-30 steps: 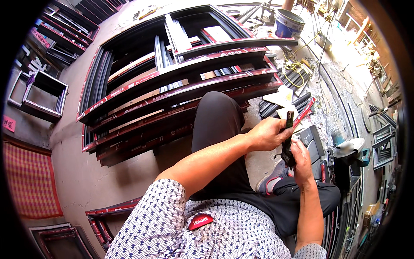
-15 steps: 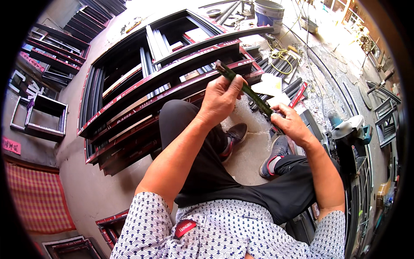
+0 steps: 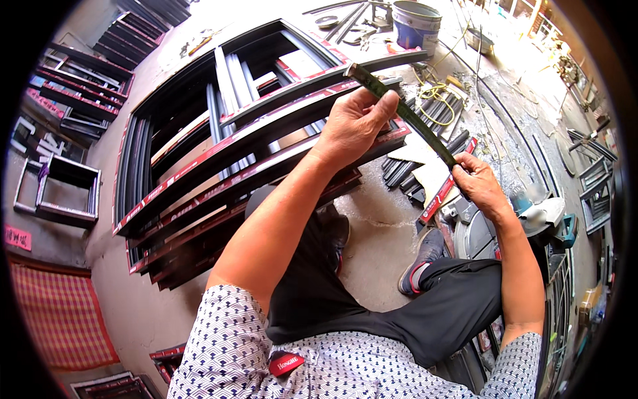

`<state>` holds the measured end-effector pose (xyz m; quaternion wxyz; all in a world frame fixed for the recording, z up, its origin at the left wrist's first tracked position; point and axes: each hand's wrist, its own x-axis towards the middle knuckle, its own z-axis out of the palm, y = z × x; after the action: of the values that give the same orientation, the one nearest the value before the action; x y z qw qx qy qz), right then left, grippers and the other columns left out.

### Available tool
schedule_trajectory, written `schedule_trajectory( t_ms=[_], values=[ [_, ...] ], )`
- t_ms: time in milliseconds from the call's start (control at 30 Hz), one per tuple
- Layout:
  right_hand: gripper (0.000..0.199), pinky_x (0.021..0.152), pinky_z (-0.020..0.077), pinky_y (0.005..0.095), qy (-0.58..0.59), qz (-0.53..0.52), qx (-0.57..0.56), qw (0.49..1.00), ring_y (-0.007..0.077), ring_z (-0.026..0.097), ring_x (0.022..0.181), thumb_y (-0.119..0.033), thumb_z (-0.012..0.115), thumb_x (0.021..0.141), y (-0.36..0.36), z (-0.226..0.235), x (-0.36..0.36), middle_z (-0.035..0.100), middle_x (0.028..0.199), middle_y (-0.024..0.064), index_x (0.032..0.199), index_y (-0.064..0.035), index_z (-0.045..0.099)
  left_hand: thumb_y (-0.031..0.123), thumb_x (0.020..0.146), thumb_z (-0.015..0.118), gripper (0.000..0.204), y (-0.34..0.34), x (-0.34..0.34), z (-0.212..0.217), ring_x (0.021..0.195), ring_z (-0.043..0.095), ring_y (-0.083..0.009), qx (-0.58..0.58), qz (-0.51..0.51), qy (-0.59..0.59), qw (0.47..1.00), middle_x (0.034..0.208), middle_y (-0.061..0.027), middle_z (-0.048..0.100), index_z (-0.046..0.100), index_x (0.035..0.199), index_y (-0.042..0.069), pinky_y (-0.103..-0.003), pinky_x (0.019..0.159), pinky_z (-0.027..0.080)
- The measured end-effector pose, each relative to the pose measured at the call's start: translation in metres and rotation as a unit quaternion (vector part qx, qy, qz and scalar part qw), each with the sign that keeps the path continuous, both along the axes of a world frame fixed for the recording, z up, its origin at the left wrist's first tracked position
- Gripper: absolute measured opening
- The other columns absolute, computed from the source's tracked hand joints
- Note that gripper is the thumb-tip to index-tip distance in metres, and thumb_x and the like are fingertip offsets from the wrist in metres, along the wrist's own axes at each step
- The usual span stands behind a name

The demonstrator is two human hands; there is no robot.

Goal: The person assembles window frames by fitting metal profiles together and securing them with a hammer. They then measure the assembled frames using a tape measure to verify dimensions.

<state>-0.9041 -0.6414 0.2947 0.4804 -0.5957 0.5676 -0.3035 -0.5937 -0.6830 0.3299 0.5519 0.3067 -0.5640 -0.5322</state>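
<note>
A narrow dark green strip (image 3: pixel 421 126) slants between my hands over the floor, its upper end pointing left and away from me. My left hand (image 3: pixel 359 125) is closed around it near that upper end, thumb pressed on top. At the lower end, my right hand (image 3: pixel 480 185) pinches it between thumb and fingers. What the strip is made of I cannot tell. Left of and beneath my left hand lies a stack of black and red window frames (image 3: pixel 133 166).
A white and blue bucket (image 3: pixel 416 30) stands at the far side. Dark profile offcuts and a yellow cord (image 3: pixel 452 110) lie beyond my right hand. A saw with a round blade guard (image 3: pixel 473 236) is near my right knee. A small frame (image 3: pixel 66 216) is at the left.
Both hands have moved away from my body and to the right with the strip. My right hand has shifted farther, and more of the strip shows between the hands.
</note>
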Motion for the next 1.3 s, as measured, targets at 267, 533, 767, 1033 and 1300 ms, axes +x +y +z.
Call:
schedule_trajectory(
  t_ms=[267, 533, 767, 1033, 1300],
  values=[
    [0.013, 0.064, 0.0387, 0.0194, -0.035, -0.087, 0.019, 0.995, -0.0004, 0.047, 0.073, -0.016, 0.066, 0.104, -0.046, -0.003, -0.016, 0.06, 0.086, -0.0087, 0.112, -0.0085, 0.073, 0.039, 0.095, 0.078, 0.053, -0.09, 0.074, -0.018, 0.12, 0.066, -0.0342, -0.167, 0.289, -0.482, 0.81, 0.127, -0.0214, 0.067, 0.068, 0.128, -0.001, -0.043, 0.105, 0.051],
    [0.012, 0.055, 0.0334, 0.0203, -0.009, -0.092, 0.012, 0.996, -0.0007, 0.043, 0.064, -0.016, 0.064, 0.103, -0.07, -0.024, -0.008, 0.056, 0.077, -0.01, 0.107, -0.0069, 0.072, 0.061, 0.096, 0.068, 0.071, -0.14, 0.131, -0.024, 0.118, 0.068, -0.0379, 0.013, 0.183, -0.659, 0.729, 0.121, -0.0245, 0.071, 0.067, 0.128, -0.003, -0.047, 0.102, 0.053],
    [0.012, 0.055, 0.0327, 0.0212, 0.042, -0.123, 0.02, 0.991, -0.0007, 0.043, 0.063, -0.016, 0.065, 0.103, -0.086, -0.031, -0.018, 0.056, 0.077, -0.0106, 0.108, -0.0084, 0.073, 0.059, 0.095, 0.071, 0.067, -0.149, 0.131, -0.027, 0.085, 0.076, -0.03, 0.042, 0.156, -0.62, 0.768, 0.096, -0.0205, 0.077, 0.07, 0.121, -0.003, -0.042, 0.08, 0.058],
    [0.014, 0.054, 0.0332, 0.0211, 0.003, -0.11, 0.042, 0.993, -0.0009, 0.041, 0.061, -0.018, 0.065, 0.102, -0.093, -0.037, -0.005, 0.054, 0.075, -0.0106, 0.108, -0.0066, 0.071, 0.065, 0.094, 0.069, 0.073, -0.15, 0.126, -0.025, 0.104, 0.074, -0.0371, 0.04, 0.168, -0.639, 0.749, 0.106, -0.0239, 0.076, 0.069, 0.125, -0.002, -0.045, 0.093, 0.055],
    [0.014, 0.053, 0.0339, 0.0208, 0.006, -0.107, 0.054, 0.993, -0.0008, 0.042, 0.061, -0.019, 0.066, 0.103, -0.096, -0.036, 0.004, 0.055, 0.076, -0.0103, 0.11, -0.0072, 0.07, 0.066, 0.091, 0.072, 0.074, -0.151, 0.125, -0.036, 0.105, 0.073, -0.0344, -0.035, 0.224, -0.659, 0.717, 0.11, -0.0194, 0.074, 0.066, 0.127, 0.001, -0.044, 0.091, 0.056]
  ],
)
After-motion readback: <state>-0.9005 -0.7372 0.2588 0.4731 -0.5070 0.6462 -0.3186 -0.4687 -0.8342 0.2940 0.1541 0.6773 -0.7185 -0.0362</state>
